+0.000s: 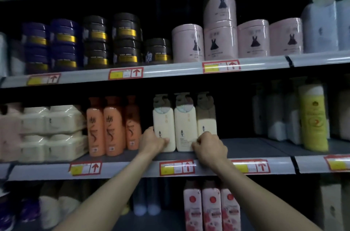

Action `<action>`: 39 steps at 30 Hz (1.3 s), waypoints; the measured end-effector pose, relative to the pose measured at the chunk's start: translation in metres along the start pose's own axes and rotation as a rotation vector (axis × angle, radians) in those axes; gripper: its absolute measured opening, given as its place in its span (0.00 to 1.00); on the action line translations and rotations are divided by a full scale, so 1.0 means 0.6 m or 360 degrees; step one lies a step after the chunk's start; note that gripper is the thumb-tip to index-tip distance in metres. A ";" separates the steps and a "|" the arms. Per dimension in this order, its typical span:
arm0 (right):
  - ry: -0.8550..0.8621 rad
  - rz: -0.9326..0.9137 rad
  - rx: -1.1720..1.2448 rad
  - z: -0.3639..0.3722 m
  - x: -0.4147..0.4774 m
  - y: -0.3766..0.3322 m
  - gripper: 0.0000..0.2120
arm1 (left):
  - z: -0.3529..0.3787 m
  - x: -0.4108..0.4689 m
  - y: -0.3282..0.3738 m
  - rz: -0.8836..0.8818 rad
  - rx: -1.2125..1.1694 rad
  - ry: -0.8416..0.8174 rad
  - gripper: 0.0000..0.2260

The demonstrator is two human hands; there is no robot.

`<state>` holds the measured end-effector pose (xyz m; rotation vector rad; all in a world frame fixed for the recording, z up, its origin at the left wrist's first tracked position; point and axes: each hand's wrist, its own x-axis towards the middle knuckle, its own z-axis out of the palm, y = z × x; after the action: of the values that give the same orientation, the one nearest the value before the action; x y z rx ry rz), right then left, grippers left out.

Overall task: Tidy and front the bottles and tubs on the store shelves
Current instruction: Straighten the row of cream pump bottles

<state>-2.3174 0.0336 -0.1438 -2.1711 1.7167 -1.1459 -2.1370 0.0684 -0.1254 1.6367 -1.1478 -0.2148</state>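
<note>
Fronting step: left hand (153, 140) fingers grip one cream bottle (164, 124), right hand (209, 148) fingers its neighbour (185, 126); next, likely, both slide forward to the shelf lip (132, 169) below the fingers.

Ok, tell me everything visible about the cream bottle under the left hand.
The leftmost cream bottle is tall, flat-fronted, glossy plastic by its look, with a brownish pump top and a small dark emblem. It stands upright near the front of the grey shelf, flush beside a matching bottle. The left hand grips its lower left edge.
</note>
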 end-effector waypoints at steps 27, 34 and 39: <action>-0.0086 0.0177 0.0306 -0.030 0.089 0.129 0.08 | 0.159 -0.102 0.131 0.0102 0.0025 -0.0554 0.19; -0.0358 0.0058 0.0220 -0.028 0.108 0.140 0.09 | 0.209 -0.089 0.153 -0.0054 -0.0026 -0.0362 0.25; -0.0459 -0.0012 0.0172 -0.029 0.111 0.138 0.13 | 0.222 -0.082 0.167 -0.0077 0.0041 -0.0369 0.26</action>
<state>-2.3888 -0.0472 -0.1453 -2.1545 1.4913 -0.8542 -2.3045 0.0231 -0.1169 1.6956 -1.2894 -0.4318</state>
